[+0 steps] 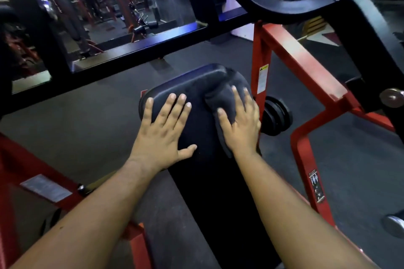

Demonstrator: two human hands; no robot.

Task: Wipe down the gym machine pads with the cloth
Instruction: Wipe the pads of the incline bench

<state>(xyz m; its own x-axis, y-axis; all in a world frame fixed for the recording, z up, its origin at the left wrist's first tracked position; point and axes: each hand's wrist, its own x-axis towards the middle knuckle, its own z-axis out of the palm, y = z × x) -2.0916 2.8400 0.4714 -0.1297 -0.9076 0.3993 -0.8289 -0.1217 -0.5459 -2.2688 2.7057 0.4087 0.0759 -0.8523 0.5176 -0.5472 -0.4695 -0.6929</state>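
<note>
The fingers (237, 102) of the right hand (241, 125) are laid straight and slightly spread on the dark cloth (227, 94), which is pressed flat against the right side of the upper pad (196, 94). Nothing is gripped; the cloth is held only by downward pressure. The left hand (162, 131) is spread flat on the bare left half of the same pad, fingers apart and thumb out, and appears to be used as a brace.

The cloth is bunched toward the pad's right edge, with part of it draped over the rim. It could be pushed off that edge during a stroke to the right, since it is not pinched. Where it is folded thick, patches of the pad could be skipped. The area under the left hand is likely to be missed unless that hand is lifted.

A longer, lower pad (207, 203) runs back toward the person between the forearms. The red frame (306, 65) stands just beside the pad on the right, with black weight plates (276, 116) close behind the right hand; knuckles could be knocked there. A black lever arm (284, 6) crosses overhead, and a mirror (98, 6) is set beyond on the left.
</note>
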